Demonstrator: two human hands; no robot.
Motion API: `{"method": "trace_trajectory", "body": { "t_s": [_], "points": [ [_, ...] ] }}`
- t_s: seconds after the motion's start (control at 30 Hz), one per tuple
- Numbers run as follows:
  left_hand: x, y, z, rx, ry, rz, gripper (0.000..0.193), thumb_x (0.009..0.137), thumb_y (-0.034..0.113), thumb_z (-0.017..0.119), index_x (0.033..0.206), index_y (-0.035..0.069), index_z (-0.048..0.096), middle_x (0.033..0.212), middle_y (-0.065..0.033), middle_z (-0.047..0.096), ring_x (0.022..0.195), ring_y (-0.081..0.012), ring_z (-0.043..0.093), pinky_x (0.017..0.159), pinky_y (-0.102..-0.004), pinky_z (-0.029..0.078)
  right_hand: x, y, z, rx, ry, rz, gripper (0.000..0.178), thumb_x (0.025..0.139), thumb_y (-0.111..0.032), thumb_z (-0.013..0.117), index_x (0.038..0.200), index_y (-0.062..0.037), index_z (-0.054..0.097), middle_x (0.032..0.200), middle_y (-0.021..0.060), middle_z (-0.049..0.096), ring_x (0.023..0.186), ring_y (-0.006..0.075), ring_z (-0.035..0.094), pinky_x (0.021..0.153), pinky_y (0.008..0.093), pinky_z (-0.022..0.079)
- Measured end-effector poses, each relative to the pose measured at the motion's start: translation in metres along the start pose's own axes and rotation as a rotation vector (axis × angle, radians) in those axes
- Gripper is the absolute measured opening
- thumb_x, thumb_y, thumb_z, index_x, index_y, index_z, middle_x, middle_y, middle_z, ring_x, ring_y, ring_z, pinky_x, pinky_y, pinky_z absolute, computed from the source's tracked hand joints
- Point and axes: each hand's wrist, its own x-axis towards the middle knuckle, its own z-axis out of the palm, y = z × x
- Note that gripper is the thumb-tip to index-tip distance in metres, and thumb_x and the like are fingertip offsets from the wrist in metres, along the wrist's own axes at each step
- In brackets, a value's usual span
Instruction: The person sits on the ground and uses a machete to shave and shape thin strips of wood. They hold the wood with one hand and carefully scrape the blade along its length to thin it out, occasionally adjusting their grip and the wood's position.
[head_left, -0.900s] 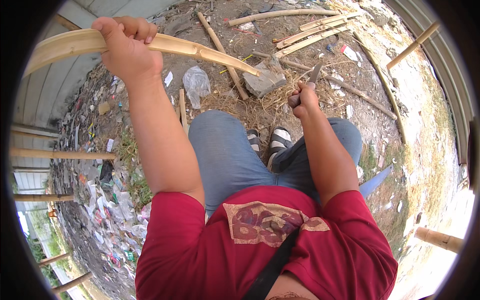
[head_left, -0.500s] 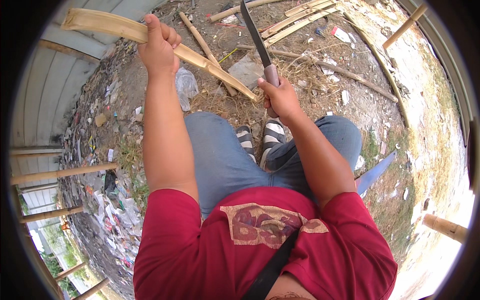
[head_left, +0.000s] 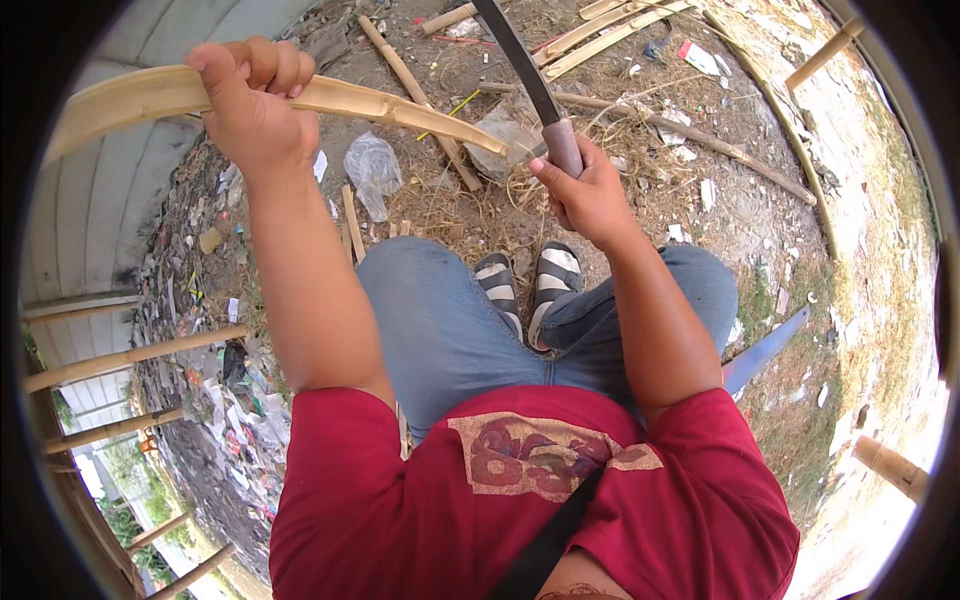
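Grey panel wall is curving up the left of my feed; littered dirt ground is filling most of the background. Scanning left to right.

Round tan poles are jutting in above a loose heap of plastic and paper scraps. Bamboo strip is hanging in the air upper left: pale, smooth, channel-shaped, node ridges showing, narrowing toward its right end. Pale slats are lying near the left knee, below a crumpled clear bag. Thin round pole is lying behind the strip, next to a rough grey slab. Knife is showing a long dark blade and a dull brownish handle. Split bamboo lengths are lying beyond it; blue tapered blade is resting on the ground at right.

Hands: left hand is gripping the strip, fingers curled over, thumb sticking up along it. Right hand is wrapping the knife handle, thumb pressing its side. I'm reading the knife and strip as apart.

Limits: strip's left end is running into the dark rim. I'm not able to tell if its right tip is touching the slab. Knife tip is getting cut off by the top edge. Right fingers are mostly hiding. Blue blade's lower end is disappearing behind the right sleeve.
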Motion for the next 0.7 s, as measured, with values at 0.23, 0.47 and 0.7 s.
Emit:
{"method": "trace_trajectory", "body": {
  "t_s": [0.23,0.47,0.7],
  "points": [
    [0.016,-0.010,-0.006,0.012,0.052,-0.016,0.065,0.085,0.072,0.061,0.070,0.015,0.033,0.061,0.0029,0.020,0.056,-0.0123,0.020,0.054,-0.0297,0.023,-0.005,0.005,0.020,0.023,-0.073,-0.018,0.037,0.090,-0.027,0.077,0.107,-0.0019,0.056,0.069,0.0006,0.056,0.047,0.0082,0.052,0.042,0.0247,0.040],
    [0.007,-0.008,0.000,0.010,0.030,0.010,0.067,0.082,0.072,0.065,0.070,0.015,0.031,0.061,0.0031,0.020,0.056,-0.0112,0.021,0.054,-0.0285,0.023,-0.009,0.037,0.068,-0.232,-0.125,-0.151,0.033,0.087,-0.016,0.069,0.114,-0.0004,0.059,0.085,0.0111,0.064,0.077,0.0210,0.062,0.071,0.0365,0.050],
    [0.012,-0.011,-0.021,-0.002,0.116,-0.011,0.066,0.083,0.069,0.066,0.070,0.015,0.031,0.061,0.0036,0.019,0.055,-0.0112,0.021,0.054,-0.0287,0.023,0.006,0.067,0.059,-0.374,-0.128,0.028,0.042,0.080,-0.015,0.065,0.119,0.0021,0.059,0.100,0.0252,0.068,0.094,0.0389,0.068,0.084,0.0447,0.052]
  ]
}}
